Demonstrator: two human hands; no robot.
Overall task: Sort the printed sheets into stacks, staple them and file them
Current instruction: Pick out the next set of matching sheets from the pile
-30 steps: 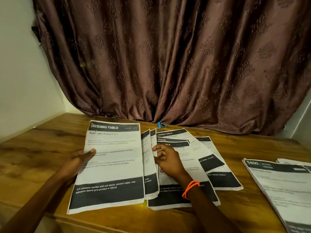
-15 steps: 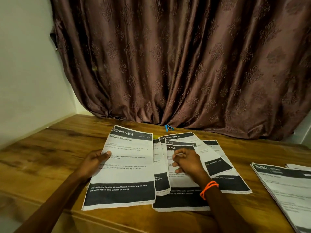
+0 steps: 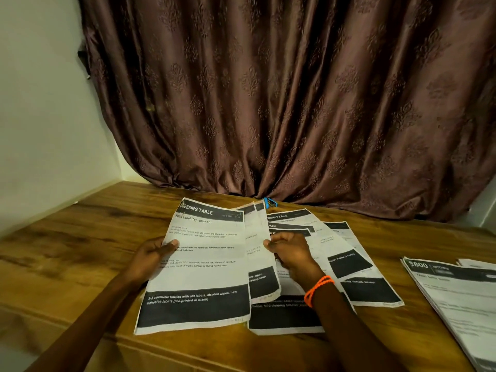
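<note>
A set of printed sheets headed "DRESSING TABLE" (image 3: 204, 267) is lifted at its far end above the wooden table (image 3: 67, 237). My left hand (image 3: 150, 253) grips its left edge, thumb on top. My right hand (image 3: 292, 253), with an orange band at the wrist, pinches the right edge of the narrow sheets (image 3: 259, 248) fanned behind the top one. Under my right hand lie several more fanned sheets (image 3: 357, 264) flat on the table. A small blue stapler (image 3: 269, 202) sits behind the papers at the foot of the curtain.
Another stack of printed sheets (image 3: 453, 294), headed "$800", lies at the right edge of the table. A brown patterned curtain (image 3: 268, 103) hangs behind the table, and a pale wall (image 3: 40, 116) stands on the left. The table's front edge runs below my forearms.
My right hand has moved from resting on the fanned sheets to pinching the right edge of the left set, whose far end has risen off the table. The camera has shifted.
</note>
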